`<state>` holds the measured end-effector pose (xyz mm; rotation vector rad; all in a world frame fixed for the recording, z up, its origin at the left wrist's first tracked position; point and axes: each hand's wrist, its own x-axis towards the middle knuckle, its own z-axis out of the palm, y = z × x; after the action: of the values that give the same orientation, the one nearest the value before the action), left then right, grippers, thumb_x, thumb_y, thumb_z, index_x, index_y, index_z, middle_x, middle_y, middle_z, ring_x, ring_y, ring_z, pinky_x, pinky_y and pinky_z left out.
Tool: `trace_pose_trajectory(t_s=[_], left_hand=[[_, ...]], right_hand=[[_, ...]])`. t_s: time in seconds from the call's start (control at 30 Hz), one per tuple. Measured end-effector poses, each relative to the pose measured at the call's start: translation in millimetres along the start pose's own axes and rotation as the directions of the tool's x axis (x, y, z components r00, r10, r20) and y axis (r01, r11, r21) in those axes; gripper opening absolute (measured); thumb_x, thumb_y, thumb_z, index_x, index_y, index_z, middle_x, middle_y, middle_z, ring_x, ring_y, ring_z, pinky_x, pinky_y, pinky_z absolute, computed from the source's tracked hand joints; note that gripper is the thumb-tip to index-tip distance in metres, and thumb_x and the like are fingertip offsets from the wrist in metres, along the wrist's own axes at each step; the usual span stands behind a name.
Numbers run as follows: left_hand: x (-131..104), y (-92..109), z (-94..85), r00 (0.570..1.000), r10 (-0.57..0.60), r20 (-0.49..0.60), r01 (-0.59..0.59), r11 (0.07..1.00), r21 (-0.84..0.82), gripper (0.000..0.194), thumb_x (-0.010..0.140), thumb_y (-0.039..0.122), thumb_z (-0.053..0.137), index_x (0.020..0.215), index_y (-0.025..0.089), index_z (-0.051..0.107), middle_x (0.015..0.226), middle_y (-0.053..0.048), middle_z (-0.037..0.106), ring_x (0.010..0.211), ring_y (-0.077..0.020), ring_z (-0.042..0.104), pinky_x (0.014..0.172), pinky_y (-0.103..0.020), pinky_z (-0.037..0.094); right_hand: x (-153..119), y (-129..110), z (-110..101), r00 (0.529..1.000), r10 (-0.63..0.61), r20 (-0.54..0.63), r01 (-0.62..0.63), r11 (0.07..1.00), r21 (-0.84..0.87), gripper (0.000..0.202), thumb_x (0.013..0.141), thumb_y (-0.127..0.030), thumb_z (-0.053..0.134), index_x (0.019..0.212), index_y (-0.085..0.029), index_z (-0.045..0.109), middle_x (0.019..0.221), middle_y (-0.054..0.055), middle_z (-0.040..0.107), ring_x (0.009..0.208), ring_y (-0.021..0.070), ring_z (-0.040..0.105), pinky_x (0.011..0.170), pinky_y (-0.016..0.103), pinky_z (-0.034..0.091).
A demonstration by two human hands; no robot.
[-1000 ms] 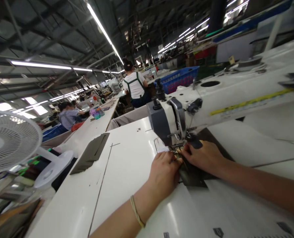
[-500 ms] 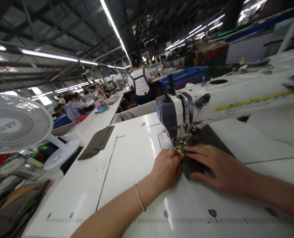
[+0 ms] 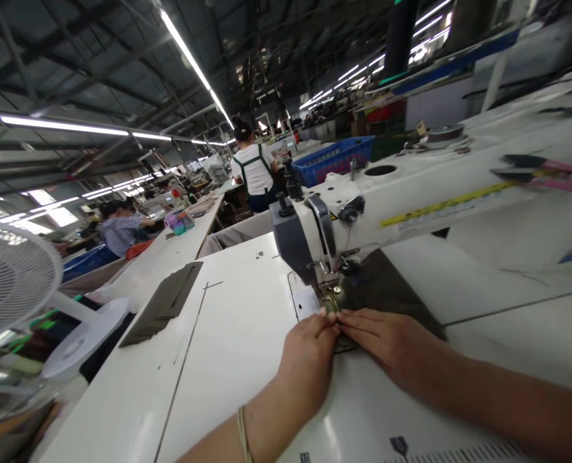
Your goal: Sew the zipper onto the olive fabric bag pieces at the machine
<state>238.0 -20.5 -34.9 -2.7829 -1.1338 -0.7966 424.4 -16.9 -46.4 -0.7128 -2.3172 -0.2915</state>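
Dark fabric panel lies at the sewing machine, forward-right of the curled left hand; the right hand, outstretched, is nearer; neither hand's grip can be told.

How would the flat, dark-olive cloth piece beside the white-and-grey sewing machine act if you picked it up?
The dark-olive cloth piece would probably feel light, since it looks thin on the shiny white tabletop. It might droop a little, though its smooth surface and straight edges hint at some stiffness. It probably wouldn't roll, because it lies flat.
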Motion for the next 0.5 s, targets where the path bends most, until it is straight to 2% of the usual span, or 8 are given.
trace_pose_trajectory(t_s=[0.13, 0.37, 0.5], left_hand=[[7, -6, 2.0, 0.999, 0.032, -0.021, -0.032, 0.999, -0.006, 0.019, 0.089, 0.008, 0.046, 0.097, 0.013, 0.062, 0.098, -0.009, 0.068, 0.093, -0.0219, 0.066, 0.084, -0.035, 0.057], [14, -15, 2.0, 0.999, -0.044, 0.022, 0.045, 0.998, -0.047, 0.02, 0.087, 0.007, 0.045, 0.092, 0.016, 0.062, 0.093, -0.008, 0.065, 0.085, -0.0202, 0.065, 0.08, -0.035, 0.058], [10, -16, -6.5, 0.993, -0.105, 0.052, 0.113, 0.975, -0.192, 0.03, 0.079, 0.006, 0.055, 0.106, 0.016, 0.057, 0.104, -0.008, 0.06, 0.094, -0.0193, 0.062, 0.083, -0.032, 0.055]], right_hand=[[4, 5, 6, 0.999, 0.013, -0.04, -0.013, 1.0, -0.009, 0.036, 0.08, 0.003, 0.037, 0.098, -0.005, 0.067, 0.099, 0.012, 0.071, 0.088, 0.0185, 0.067, 0.081, 0.029, 0.056], [5, 13, 17, 0.995, 0.064, -0.072, -0.066, 0.997, -0.029, 0.041, 0.078, 0.003, 0.036, 0.103, -0.009, 0.066, 0.103, 0.011, 0.07, 0.092, 0.0167, 0.067, 0.083, 0.028, 0.056], [5, 18, 9, 0.993, 0.107, -0.051, -0.106, 0.994, 0.024, 0.035, 0.082, -0.004, 0.041, 0.104, -0.013, 0.067, 0.105, 0.011, 0.069, 0.094, 0.0191, 0.066, 0.081, 0.031, 0.056]])
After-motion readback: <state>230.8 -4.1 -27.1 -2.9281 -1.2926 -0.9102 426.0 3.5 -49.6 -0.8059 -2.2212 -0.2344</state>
